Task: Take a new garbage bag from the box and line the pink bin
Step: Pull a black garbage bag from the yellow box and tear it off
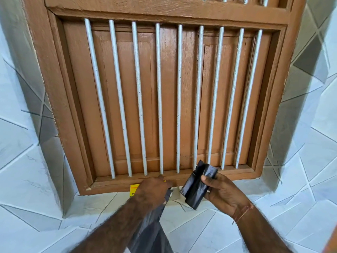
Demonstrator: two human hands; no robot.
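My right hand (221, 193) grips a black roll of garbage bags (197, 185), held up in front of the window sill. My left hand (152, 191) reaches over a yellow box (134, 189) on the tiled ledge and hides most of it. A loose black garbage bag (149, 232) hangs down from under my left hand, along my forearm; whether the fingers pinch it is partly hidden. The pink bin is not in view.
A brown wooden window (164, 99) with closed shutters and several white vertical bars (159, 99) fills the wall ahead. White marble-pattern tiles (284, 207) cover the ledge and the recess walls on both sides.
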